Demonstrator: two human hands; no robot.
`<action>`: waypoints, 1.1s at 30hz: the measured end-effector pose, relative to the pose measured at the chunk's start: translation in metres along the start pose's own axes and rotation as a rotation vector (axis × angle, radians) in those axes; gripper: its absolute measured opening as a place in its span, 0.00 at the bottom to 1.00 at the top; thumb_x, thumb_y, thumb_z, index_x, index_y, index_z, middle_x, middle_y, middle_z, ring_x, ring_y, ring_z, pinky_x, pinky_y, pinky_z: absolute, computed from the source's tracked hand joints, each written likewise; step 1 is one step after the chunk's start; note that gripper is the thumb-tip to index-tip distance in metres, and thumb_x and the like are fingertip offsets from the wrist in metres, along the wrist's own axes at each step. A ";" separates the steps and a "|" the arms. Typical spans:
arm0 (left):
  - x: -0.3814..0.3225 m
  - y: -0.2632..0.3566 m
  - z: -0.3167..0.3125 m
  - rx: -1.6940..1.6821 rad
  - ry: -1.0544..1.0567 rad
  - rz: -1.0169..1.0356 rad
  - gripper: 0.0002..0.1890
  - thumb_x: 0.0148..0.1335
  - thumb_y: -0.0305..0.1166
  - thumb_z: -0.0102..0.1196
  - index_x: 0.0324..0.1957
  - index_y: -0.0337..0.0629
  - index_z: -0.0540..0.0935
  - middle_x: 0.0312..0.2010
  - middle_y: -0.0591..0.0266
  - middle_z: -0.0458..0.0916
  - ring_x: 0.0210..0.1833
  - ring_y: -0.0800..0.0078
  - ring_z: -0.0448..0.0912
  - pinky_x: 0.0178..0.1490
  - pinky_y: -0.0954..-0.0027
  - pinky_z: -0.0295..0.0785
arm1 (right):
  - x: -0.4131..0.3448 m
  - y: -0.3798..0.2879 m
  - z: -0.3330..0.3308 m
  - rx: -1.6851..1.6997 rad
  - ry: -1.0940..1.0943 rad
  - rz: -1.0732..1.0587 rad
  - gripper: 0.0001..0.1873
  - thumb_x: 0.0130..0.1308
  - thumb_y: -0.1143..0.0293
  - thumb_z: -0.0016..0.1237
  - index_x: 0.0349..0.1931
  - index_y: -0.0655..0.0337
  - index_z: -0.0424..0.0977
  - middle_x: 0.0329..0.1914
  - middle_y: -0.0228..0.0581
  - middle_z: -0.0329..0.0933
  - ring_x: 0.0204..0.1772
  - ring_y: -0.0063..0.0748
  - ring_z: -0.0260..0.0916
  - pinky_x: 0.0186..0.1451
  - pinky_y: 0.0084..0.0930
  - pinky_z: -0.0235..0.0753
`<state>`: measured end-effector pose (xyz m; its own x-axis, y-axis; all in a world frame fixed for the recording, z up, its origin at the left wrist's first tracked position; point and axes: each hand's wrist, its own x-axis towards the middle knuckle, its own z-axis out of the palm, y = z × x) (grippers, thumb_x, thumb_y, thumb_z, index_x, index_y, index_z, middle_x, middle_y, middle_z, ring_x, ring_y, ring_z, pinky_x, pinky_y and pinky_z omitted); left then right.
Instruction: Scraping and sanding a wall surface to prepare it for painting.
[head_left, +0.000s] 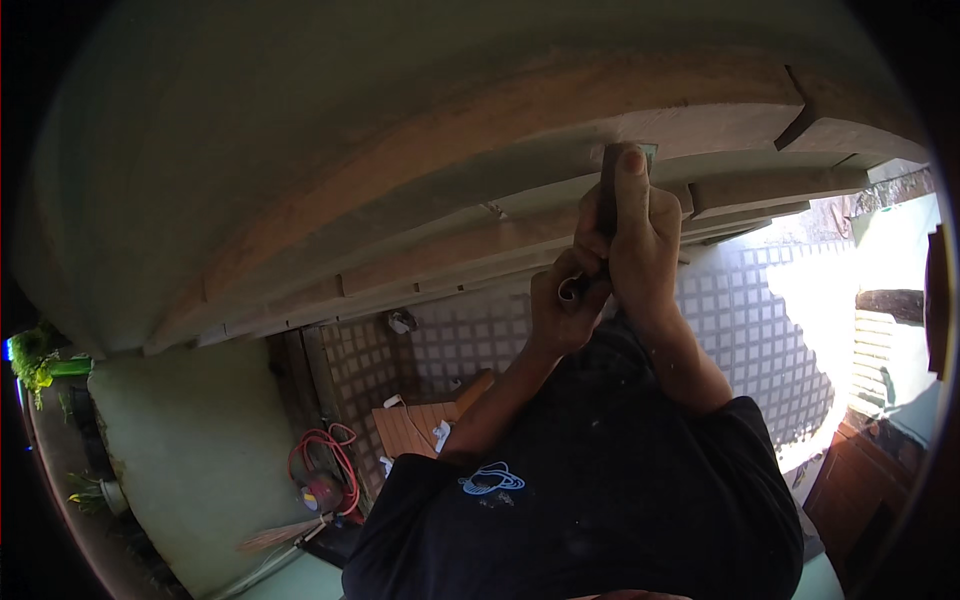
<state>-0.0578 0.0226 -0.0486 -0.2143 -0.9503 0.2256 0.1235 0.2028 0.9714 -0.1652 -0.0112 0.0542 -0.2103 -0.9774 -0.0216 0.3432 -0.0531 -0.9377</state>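
Both my hands are together, raised against the lower face of a long, pale brown beam or ledge (697, 127). My right hand (649, 240) grips a dark, narrow, block-like tool (611, 176), its thumb stretched along it towards the tool's far end. That end meets the beam beside a small light-green patch (651, 151). Just below, my left hand (559, 304) is closed around the tool's lower part. A pale, ring-shaped rim (569, 291) shows among its fingers; whether it belongs to the tool, I cannot tell. My fingers hide much of the tool.
More parallel beams (517, 232) run beyond the first. A tiled floor (472, 330) lies below, sunlit at right. At lower left are an orange slatted wooden seat or table (412, 427), a coiled red hose (322, 442) by a red machine, and a broom (281, 534).
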 end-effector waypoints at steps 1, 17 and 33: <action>-0.002 0.000 0.004 0.001 0.001 0.003 0.07 0.60 0.24 0.58 0.40 0.35 0.76 0.24 0.66 0.79 0.24 0.85 0.74 0.28 0.79 0.66 | -0.001 0.003 -0.004 -0.005 -0.009 0.015 0.37 0.78 0.44 0.29 0.12 0.60 0.64 0.07 0.28 0.58 0.09 0.17 0.53 0.13 0.17 0.52; 0.001 0.007 -0.003 0.002 0.038 -0.058 0.10 0.59 0.25 0.59 0.42 0.34 0.78 0.27 0.62 0.81 0.28 0.80 0.78 0.31 0.76 0.69 | -0.001 -0.004 0.004 0.035 -0.039 0.002 0.37 0.78 0.45 0.30 0.11 0.61 0.64 0.06 0.28 0.58 0.10 0.17 0.55 0.13 0.17 0.54; 0.015 0.019 -0.006 0.053 0.022 -0.104 0.09 0.60 0.26 0.59 0.41 0.34 0.76 0.25 0.62 0.80 0.26 0.79 0.76 0.31 0.75 0.69 | 0.008 -0.013 0.010 -0.002 -0.034 -0.064 0.38 0.79 0.45 0.24 0.11 0.59 0.64 0.06 0.29 0.57 0.09 0.18 0.54 0.13 0.17 0.55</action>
<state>-0.0530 0.0110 -0.0277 -0.2020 -0.9717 0.1222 0.0498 0.1144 0.9922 -0.1619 -0.0206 0.0697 -0.2002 -0.9785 0.0500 0.3285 -0.1151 -0.9375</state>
